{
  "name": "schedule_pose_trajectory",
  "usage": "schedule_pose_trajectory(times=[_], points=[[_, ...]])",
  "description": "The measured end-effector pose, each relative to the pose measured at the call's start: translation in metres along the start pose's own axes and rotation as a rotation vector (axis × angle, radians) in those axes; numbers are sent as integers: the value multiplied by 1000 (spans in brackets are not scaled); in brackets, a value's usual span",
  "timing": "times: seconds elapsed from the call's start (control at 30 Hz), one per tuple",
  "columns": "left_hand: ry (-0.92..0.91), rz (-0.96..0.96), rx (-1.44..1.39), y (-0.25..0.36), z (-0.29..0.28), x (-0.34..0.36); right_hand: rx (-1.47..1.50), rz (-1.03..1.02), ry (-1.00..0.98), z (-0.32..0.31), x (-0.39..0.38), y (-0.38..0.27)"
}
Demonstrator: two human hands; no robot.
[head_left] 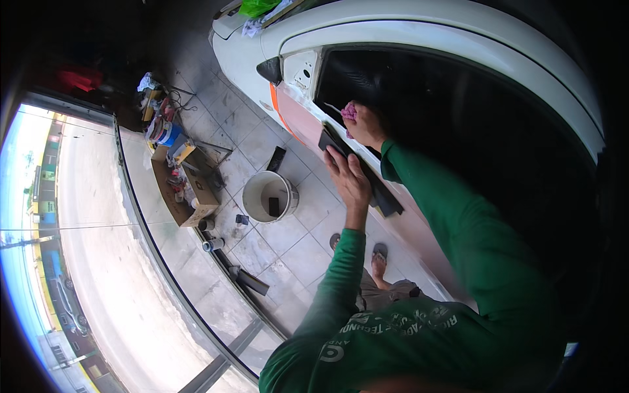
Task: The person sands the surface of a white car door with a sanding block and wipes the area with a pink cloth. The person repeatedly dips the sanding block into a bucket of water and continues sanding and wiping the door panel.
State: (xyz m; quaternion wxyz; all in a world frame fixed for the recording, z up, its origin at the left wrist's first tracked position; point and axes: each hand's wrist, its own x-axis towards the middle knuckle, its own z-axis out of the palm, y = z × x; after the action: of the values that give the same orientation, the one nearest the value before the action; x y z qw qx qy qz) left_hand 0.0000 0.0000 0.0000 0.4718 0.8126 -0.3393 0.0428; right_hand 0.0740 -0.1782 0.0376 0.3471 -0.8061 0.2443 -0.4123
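My left hand [350, 180] lies along a long black sanding block [386, 198], its fingers gripping the block's upper part. The block rests slantwise against the pinkish, primed car door [419, 229], just below the window opening. In my right hand [368, 126] is a crumpled pink-purple cloth [349, 112], bunched in closed fingers at the window sill. White filler-like patches show on the door's upper edge. Left of the window's front corner, a dark side mirror [269, 70] sticks out, and orange tape [283, 116] runs down the door's front edge.
On the tiled floor [314, 223] stands a white bucket [288, 196] with a dark piece inside. Beside it are a cardboard box [171, 196] of supplies, a cluttered stand [167, 131], a can [213, 244] and a dark flat bar [251, 282]. A glass front [164, 268] borders the left.
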Motion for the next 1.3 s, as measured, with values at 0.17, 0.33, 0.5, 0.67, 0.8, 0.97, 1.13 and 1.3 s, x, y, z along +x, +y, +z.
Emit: schedule_pose_trajectory(times=[0.17,0.33,0.5,0.67,0.8,0.97,1.13,1.3], points=[[-231,-14,-177,85,44,-166,-49,153,-233,-95,-70,56],[-125,-39,-277,-84,60,33,-195,132,-207,-94,-87,44],[13,-257,-357,-91,72,66,-138,110,-222,-94,-69,44],[-91,-159,-193,5,56,-43,-114,224,-390,-130,-64,53],[-181,-125,-252,2,61,-63,-189,223,-353,-124,-66,43],[-22,-396,-513,-126,50,90,-243,115,-334,-95,-66,24],[-30,-263,-215,13,74,-72,-331,122,-308,-111,-67,62],[-196,-165,-256,65,52,-178,-318,106,-318,-122,-65,60]])
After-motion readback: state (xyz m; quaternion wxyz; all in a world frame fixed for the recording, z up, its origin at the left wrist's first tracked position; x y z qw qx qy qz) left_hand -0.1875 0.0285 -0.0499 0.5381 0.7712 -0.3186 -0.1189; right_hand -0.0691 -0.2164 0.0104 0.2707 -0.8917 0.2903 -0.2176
